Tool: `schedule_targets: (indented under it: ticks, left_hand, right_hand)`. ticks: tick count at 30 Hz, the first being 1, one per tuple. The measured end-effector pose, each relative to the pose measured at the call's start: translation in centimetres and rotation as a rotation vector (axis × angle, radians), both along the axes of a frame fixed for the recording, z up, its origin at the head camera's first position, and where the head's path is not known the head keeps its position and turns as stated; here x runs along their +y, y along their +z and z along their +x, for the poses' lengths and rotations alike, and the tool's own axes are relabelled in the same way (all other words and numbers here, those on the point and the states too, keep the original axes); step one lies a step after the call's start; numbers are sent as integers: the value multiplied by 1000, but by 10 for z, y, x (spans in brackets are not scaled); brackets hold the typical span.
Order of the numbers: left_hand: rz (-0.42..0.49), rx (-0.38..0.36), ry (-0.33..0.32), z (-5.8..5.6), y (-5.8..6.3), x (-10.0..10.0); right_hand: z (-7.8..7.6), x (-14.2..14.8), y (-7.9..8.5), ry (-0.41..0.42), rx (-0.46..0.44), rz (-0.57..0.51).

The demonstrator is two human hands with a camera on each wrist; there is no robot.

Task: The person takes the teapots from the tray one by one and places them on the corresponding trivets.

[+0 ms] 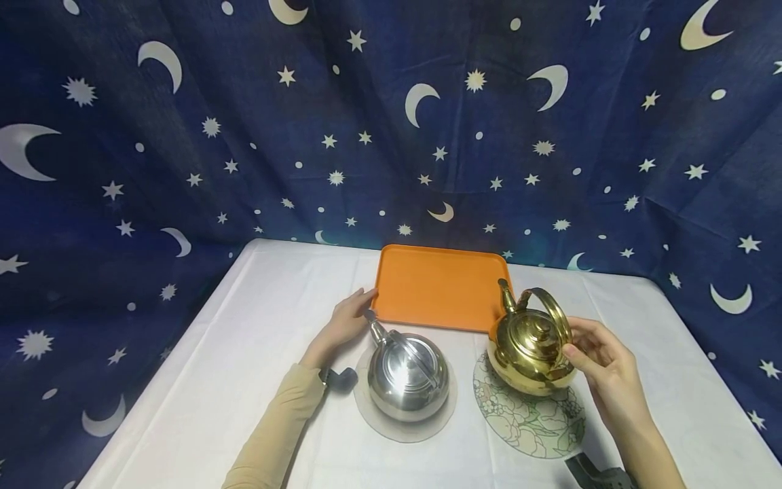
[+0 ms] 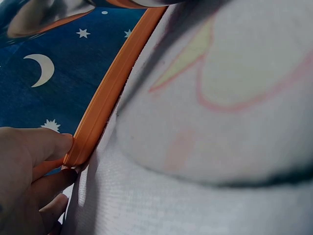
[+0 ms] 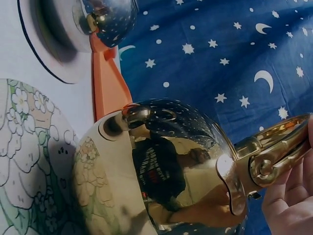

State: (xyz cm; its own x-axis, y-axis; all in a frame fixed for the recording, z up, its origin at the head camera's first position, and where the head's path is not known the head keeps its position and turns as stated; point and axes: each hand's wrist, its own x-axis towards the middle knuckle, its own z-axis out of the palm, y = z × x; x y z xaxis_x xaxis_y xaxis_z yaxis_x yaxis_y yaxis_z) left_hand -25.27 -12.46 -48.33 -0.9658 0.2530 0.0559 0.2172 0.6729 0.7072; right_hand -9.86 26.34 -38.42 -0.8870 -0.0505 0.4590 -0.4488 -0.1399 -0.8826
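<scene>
My left hand (image 1: 349,319) pinches the near left edge of a flat orange tray (image 1: 440,285); in the left wrist view, the thumb lies on the tray rim (image 2: 93,122) with fingers beneath it. My right hand (image 1: 611,370) grips the arched handle of a shiny gold teapot (image 1: 531,350). That teapot hangs raised and slightly tilted above a round green floral mat (image 1: 525,424), its spout toward the tray. In the right wrist view, the gold teapot (image 3: 190,181) has its handle between thumb and fingers. A silver teapot (image 1: 406,387) stands beside my left hand.
The silver teapot sits on a round pale mat (image 1: 406,433) between my arms, close to the tray's near edge. A white cloth (image 1: 256,326) covers the table. Behind it hangs a dark blue curtain (image 1: 366,122) with moons and stars.
</scene>
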Motion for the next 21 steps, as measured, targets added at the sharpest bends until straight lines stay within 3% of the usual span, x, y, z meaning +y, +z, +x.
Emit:
schedule_targets:
  ticks: [21]
  left_hand:
    - [4,-1,-10,0,0,0]
  right_hand:
    - [30,10,-13,21,-8,64]
